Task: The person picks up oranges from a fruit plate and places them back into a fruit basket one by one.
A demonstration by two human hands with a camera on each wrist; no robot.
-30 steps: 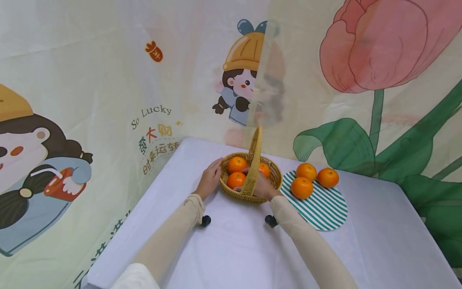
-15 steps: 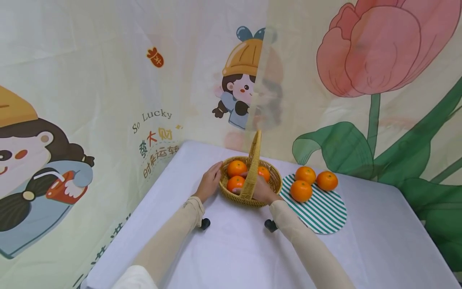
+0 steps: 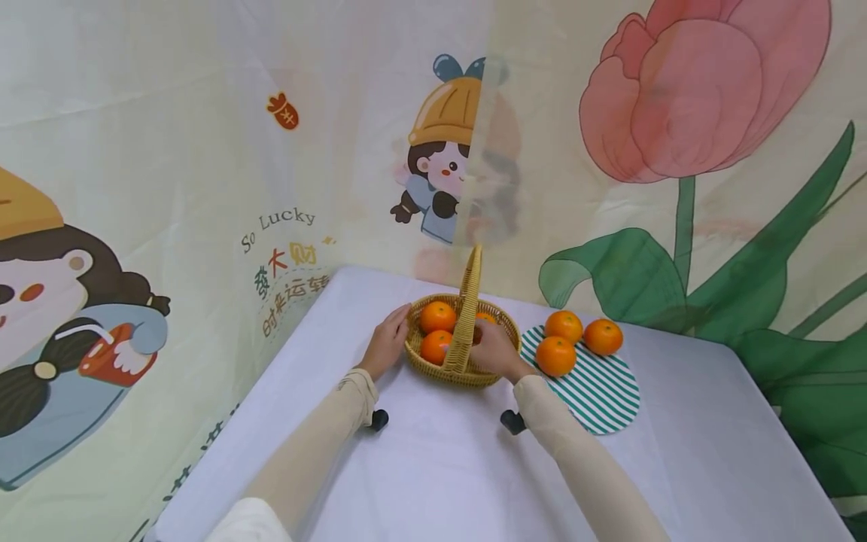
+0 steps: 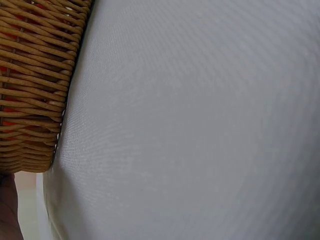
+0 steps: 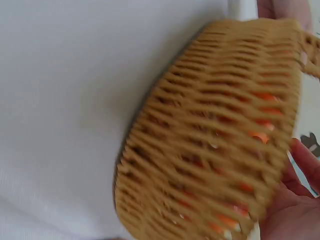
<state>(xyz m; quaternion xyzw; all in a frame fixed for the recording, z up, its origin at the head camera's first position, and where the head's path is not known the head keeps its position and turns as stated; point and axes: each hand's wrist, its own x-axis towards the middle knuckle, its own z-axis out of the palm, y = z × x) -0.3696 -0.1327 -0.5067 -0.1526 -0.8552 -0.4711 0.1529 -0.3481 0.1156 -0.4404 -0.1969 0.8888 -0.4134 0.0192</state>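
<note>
A woven wicker basket [image 3: 427, 368] with a tall arched handle [image 3: 467, 309] stands on the white-covered table. Two oranges [image 3: 438, 317] lie left of the handle; another orange [image 3: 485, 318] shows partly on the right. My left hand [image 3: 387, 342] rests against the basket's left side, fingers extended along the wall. Over the basket's right half, my right hand [image 3: 497, 351] reaches in with bent fingers near the right orange, its fingertips partly behind the handle. In the right wrist view, no fruit shows between the fingers of that hand [image 5: 295, 205], though the basket wall covers part of them.
Right of the basket lies a round green-and-white striped mat [image 3: 609, 399] bearing three oranges [image 3: 555, 356]. Patterned cloth hangs [image 3: 366, 150] behind and to the left of the table [image 3: 433, 467]. A small black object [image 3: 512, 421] shows beneath each wrist.
My right hand has drawn back from the front left orange to the right side of the handle. The left hand stays at the basket's side. The head view has shifted slightly.
</note>
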